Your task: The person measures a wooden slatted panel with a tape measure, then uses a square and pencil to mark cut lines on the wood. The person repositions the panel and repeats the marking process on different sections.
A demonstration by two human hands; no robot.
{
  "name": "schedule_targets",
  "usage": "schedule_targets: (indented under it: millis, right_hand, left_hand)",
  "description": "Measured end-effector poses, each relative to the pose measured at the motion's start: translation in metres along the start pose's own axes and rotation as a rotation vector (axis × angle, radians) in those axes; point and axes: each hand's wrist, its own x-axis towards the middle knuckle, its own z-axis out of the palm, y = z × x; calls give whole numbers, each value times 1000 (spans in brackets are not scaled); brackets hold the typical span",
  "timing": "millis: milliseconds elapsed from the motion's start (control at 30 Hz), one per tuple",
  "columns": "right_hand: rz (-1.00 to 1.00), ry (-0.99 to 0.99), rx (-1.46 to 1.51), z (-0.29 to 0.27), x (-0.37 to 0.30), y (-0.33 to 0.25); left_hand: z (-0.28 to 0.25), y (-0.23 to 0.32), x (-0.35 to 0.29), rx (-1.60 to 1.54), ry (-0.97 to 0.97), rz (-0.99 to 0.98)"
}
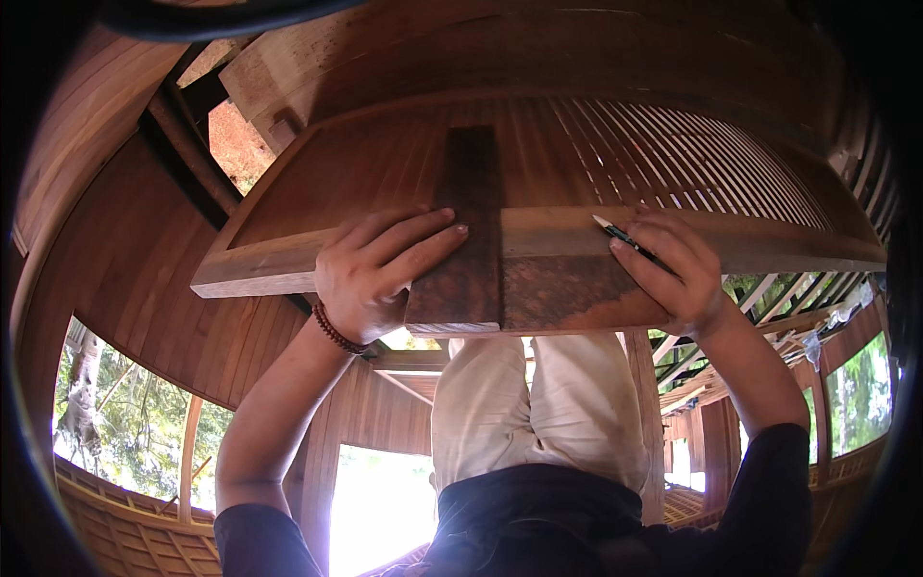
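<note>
Head camera, looking down: a dark shirt and pale trousers fill the lower middle, with a bare forearm rising on either side. Around the left wrist sits a brown beaded bracelet. The left hand reaches across with its fingers extended close together, the tips touching a dark board; its thumb is hidden, so I cannot tell whether it grips the wood. The right hand is curled, fingers drawn in around a dark pencil, whose pale point aims up and leftward, near the wooden rail. Between the hands, the dark board lies across that rail, its near end jutting toward the person, and just beside it on the right is a thick wooden block with a mottled face, the right hand touching its far side. Past these spreads a large framed wooden panel, bright lines of light showing between its narrow slats on the right. Farther off, a curving plank wall stands at left, and beyond the openings are green foliage and a tree trunk.
</note>
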Motion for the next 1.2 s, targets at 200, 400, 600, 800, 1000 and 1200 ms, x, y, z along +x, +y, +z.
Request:
schedule_targets:
  millis: [200, 400, 600, 800, 1000, 1200]
  right_hand:
    - [21, 2, 15, 0, -2, 2]
    - [65, -9, 68, -1, 1, 0]
    - [200, -157, 216, -15, 8, -1]
    - [327, -385, 499, -29, 14, 15]
    - [188, -400, 391, -27, 14, 20]
    - [23, -211, 309, -13, 7, 9]
  left_hand:
    - [1, -8, 2, -5, -28, 32]
    - [4, -12, -1, 56, -34, 66]
    - [-1, -7, 0, 46, -66, 19]
    - [2, -10, -3, 58, -45, 33]
    - [-1, -8, 2, 43, -59, 7]
    - [0, -9, -1, 42, -73, 14]
